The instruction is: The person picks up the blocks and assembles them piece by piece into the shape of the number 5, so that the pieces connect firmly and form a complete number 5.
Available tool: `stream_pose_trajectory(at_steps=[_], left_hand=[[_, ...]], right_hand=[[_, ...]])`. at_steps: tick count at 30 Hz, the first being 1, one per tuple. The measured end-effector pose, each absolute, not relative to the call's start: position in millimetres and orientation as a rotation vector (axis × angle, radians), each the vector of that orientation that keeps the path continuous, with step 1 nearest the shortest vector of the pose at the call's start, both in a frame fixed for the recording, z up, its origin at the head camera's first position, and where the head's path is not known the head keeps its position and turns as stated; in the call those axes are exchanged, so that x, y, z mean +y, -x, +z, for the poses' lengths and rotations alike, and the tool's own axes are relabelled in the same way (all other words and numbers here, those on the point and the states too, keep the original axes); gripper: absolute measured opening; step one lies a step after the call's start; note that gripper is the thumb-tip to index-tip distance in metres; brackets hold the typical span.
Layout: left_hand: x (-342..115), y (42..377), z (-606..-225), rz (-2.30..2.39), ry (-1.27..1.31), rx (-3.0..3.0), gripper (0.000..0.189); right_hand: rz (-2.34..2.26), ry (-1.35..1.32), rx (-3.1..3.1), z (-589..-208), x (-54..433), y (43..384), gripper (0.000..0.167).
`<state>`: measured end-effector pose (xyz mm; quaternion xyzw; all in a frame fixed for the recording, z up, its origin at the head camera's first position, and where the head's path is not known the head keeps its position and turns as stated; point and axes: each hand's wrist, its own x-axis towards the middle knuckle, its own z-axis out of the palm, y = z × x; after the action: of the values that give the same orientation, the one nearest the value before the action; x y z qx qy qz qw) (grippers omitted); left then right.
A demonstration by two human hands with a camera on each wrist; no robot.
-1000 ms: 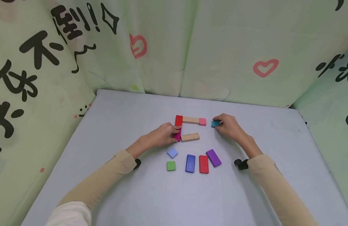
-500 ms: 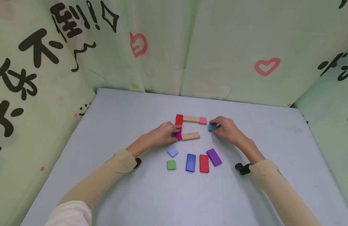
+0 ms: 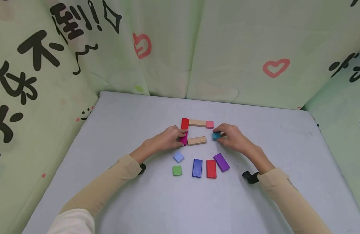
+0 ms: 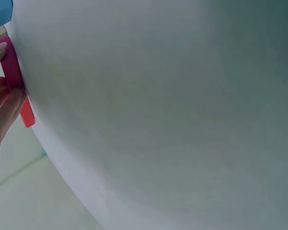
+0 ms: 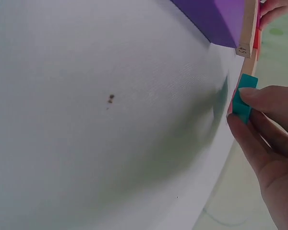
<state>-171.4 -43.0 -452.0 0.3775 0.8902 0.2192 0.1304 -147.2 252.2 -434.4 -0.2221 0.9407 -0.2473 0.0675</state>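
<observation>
My right hand pinches a small teal block between thumb and fingers, just right of the plain wooden block and below the pink block. With thumb and fingertips at its two ends, my left hand holds a magenta block on the table. Directly beyond it, end to end, lies a red block, partly under my fingers in the head view. A second wooden block runs from the red block to the pink one.
Nearer the person lie a light blue block, a green block, a blue block, a second red block and a tilted purple block. Printed curtains enclose the pale table at the back and sides.
My right hand has carried the teal block left and toward the person, from right of the pink block to just below it. My left hand has stayed on the magenta block.
</observation>
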Motion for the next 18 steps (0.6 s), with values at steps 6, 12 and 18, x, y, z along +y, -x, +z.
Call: stream_pose_trajectory(at_steps=[6, 12, 18], left_hand=[[-42, 171, -451, 0.64, -1.078, 2.584, 0.05], [-43, 170, -451, 0.624, -1.093, 2.598, 0.049], [-42, 170, -450, 0.619, -1.104, 2.601, 0.048]], right_hand=[[-0.749, 0.717, 2.794, -433, 248, 145, 0.034], [-0.731, 0.703, 2.763, -434, 241, 144, 0.034], [-0.715, 0.69, 2.753, -435, 237, 143, 0.033]])
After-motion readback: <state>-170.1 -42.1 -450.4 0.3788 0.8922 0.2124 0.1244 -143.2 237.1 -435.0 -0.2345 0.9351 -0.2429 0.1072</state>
